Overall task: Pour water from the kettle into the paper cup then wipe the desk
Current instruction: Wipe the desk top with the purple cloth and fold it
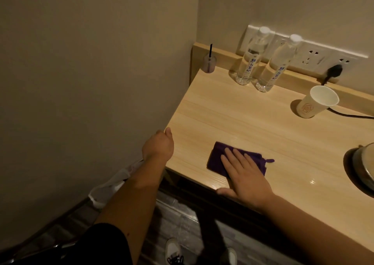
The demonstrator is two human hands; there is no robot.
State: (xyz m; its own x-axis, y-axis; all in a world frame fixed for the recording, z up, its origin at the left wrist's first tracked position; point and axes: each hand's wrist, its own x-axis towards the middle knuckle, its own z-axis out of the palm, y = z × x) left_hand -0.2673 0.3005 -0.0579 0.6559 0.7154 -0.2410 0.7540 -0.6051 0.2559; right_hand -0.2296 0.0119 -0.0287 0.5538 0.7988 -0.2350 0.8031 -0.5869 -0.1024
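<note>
The desk [253, 118] fills the right of the view, a pale wood top running from the near edge to a far ledge under the wall sockets, with most of its bare surface lying to the far side and to the right of the cloth. At the right edge the kettle [364, 163] is only partly in frame, and the paper cup [317, 103] stands upright far right, well apart from the wiping spot; whether it holds water cannot be told. Two water bottles [261, 62] stand at the far ledge. The right hand [244, 175] lies flat, fingers spread, pressing the purple cloth [224, 159] near the front edge; the cloth's long axis runs left to right. The left hand [159, 145], loosely curled and holding nothing, rests at the desk's near-left corner. The wipe looks best carried on by the right hand, sweeping right and far.
</note>
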